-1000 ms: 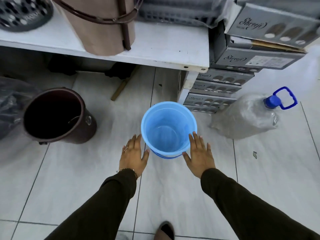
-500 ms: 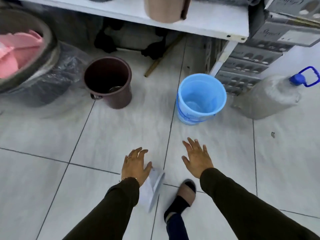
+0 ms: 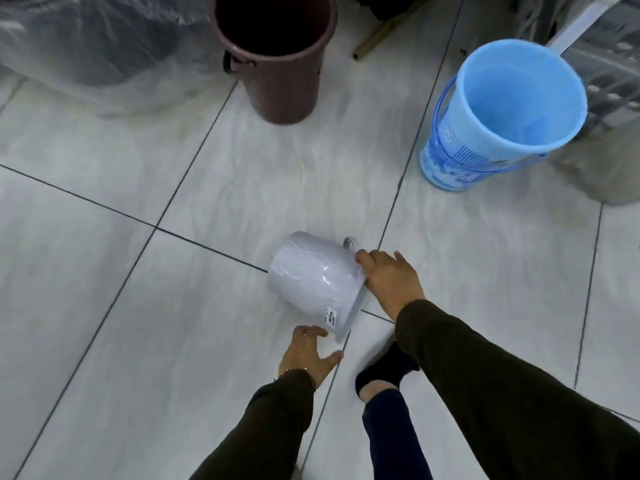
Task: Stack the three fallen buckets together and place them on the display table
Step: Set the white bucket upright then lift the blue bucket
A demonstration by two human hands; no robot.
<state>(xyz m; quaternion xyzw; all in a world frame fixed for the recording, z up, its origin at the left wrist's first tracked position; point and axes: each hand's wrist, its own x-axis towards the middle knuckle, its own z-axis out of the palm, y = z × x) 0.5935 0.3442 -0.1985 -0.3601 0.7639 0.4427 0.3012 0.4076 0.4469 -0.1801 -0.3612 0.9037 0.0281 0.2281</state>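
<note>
A white bucket (image 3: 308, 282) lies on its side on the tiled floor, its mouth turned toward me and to the right. My right hand (image 3: 391, 282) is on the upper right of its rim, thumb laid over the edge. My left hand (image 3: 308, 355) is at the lower rim with fingers spread, fingertips just touching it. A brown bucket (image 3: 277, 67) stands upright at the top middle. A blue bucket (image 3: 502, 109) with a printed label stands upright at the top right. The display table is out of view.
Crumpled clear plastic wrap (image 3: 86, 46) covers the floor at the top left. A wooden stick (image 3: 374, 39) lies between the brown and blue buckets. A large plastic bottle (image 3: 602, 168) rests behind the blue bucket. My foot (image 3: 384, 372) stands just right of my left hand.
The view has dropped toward the floor. Both hands left the blue bucket and came down to the white bucket, now fully in view, with my right hand on its rim.
</note>
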